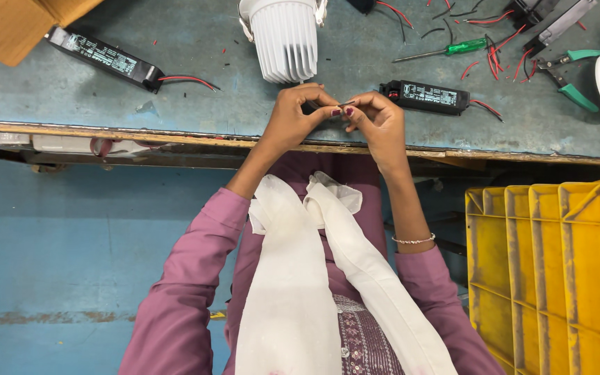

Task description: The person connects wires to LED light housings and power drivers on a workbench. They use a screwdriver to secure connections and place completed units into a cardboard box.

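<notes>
Fingertips of left hand and right hand pinch thin dark wire between them; light, floppy, best gripped near ends.

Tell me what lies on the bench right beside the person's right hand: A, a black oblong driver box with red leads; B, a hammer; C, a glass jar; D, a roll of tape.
A: a black oblong driver box with red leads lies on the blue bench just beyond the right hand, while both hands pinch a thin dark wire between their fingers.
</notes>
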